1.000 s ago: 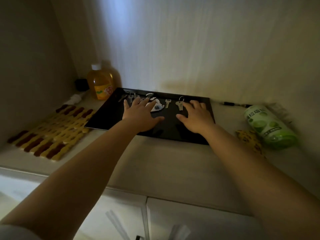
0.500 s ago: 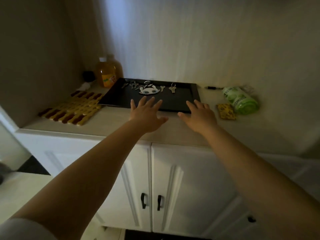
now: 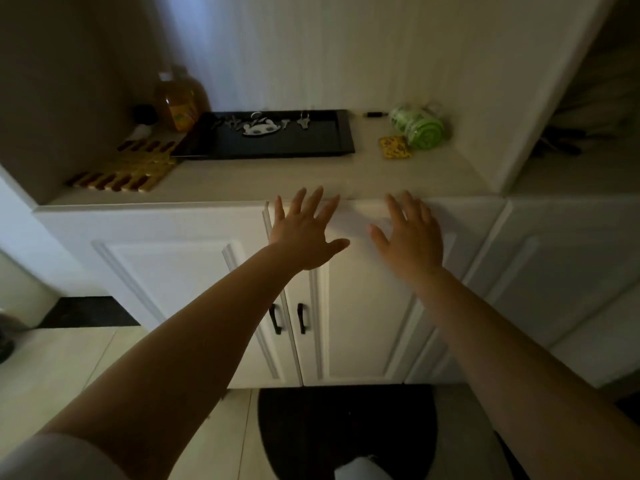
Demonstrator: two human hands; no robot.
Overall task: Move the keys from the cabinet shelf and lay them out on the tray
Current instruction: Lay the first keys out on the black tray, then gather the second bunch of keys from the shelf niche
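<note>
Head view: both hands are hovering before the shelf's front edge, holding nothing.
The left hand (image 3: 304, 237) and right hand (image 3: 410, 237) are spreading their fingers apart, palms down, in front of the shelf (image 3: 277, 174). The keys (image 3: 261, 124) are lying in a row along the far edge of the tray (image 3: 277, 147), toward the shelf's back left corner.

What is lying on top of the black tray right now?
On the black tray a row of keys lies along the far side, with a white key tag among them. Both hands are off it. The dim light hides how many keys there are.
</note>
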